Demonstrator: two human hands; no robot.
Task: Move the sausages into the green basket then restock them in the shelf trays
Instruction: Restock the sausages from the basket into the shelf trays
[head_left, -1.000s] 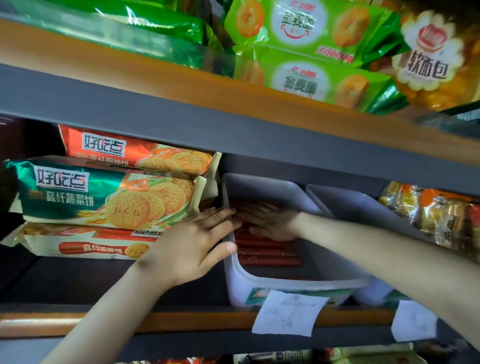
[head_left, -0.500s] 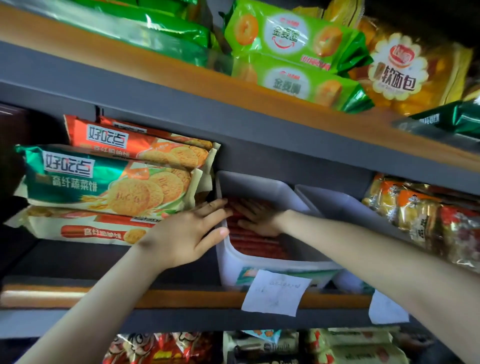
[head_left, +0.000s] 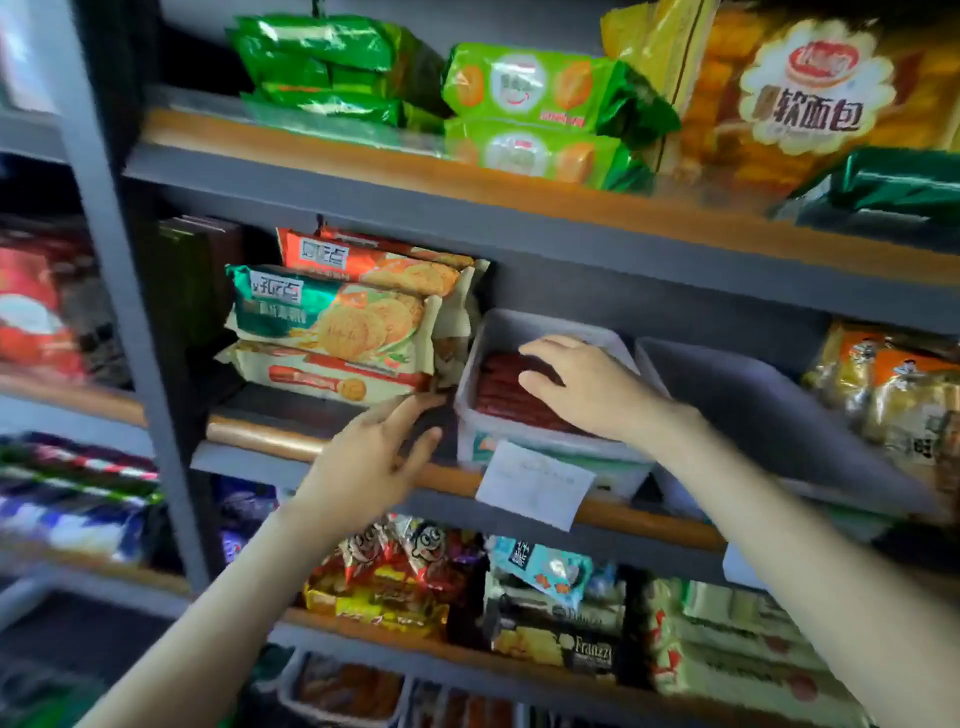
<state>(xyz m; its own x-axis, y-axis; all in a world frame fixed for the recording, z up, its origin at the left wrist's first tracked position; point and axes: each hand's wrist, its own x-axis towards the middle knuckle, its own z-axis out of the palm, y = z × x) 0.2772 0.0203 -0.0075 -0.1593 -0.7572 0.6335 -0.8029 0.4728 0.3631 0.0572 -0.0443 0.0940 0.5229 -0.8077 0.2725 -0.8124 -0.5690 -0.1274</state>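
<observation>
Several red sausages (head_left: 501, 387) lie side by side in a white shelf tray (head_left: 470, 384) on the middle shelf. My right hand (head_left: 587, 387) hovers over the tray with fingers spread, palm down above the sausages, holding nothing. My left hand (head_left: 371, 457) is open in front of the shelf edge, just left of the tray and apart from it. A second, empty grey tray (head_left: 753, 415) stands tilted to the right. No green basket shows in this view.
Biscuit packs (head_left: 332, 322) are stacked left of the tray. A paper label (head_left: 535, 480) hangs on the wooden shelf edge (head_left: 260, 434). Snack bags fill the shelves above and below; a grey upright post (head_left: 130, 312) stands at left.
The view has pulled back and down. My left hand has come off the tray's left wall and dropped lower. My right hand has drawn out from deep in the tray toward its front.
</observation>
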